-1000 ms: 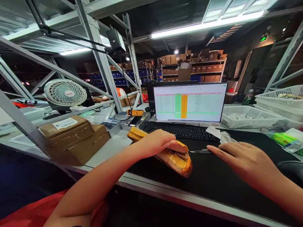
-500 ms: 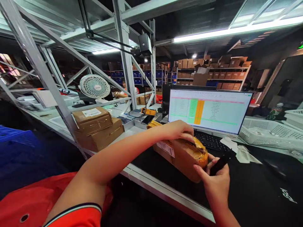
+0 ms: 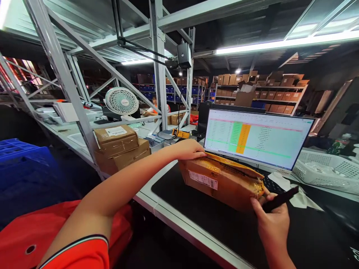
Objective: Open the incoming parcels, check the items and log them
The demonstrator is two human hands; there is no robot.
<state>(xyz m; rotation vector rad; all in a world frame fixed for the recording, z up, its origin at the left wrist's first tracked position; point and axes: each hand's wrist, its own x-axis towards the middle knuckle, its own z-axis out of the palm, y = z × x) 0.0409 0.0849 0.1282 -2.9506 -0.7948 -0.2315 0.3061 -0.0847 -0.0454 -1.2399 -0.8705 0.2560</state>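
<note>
A long brown cardboard box (image 3: 230,190) lies on the black desk mat (image 3: 179,203), with yellow tape over its top and a white label on the side facing me. At its right end the taped top edge stands up a little and looks torn. My left hand (image 3: 192,149) grips the far left top edge, fingers curled over it. My right hand (image 3: 273,220) is closed around a slim black knife-like tool (image 3: 280,200) that points up to the right. That hand's thumb and fingers also touch the box's right end. Whether a blade is out cannot be seen.
Behind the box stand a monitor (image 3: 258,138) and a partly hidden keyboard (image 3: 270,184). Crumpled white paper (image 3: 304,200) and a white basket (image 3: 325,168) are at right. Two stacked cartons (image 3: 117,145) sit left beside a metal post (image 3: 67,82). A blue crate (image 3: 25,175) is lower left.
My left hand has moved from the box's torn right end to its far left top edge. The box has turned, showing more of its labelled side. My right hand still holds the black tool.
</note>
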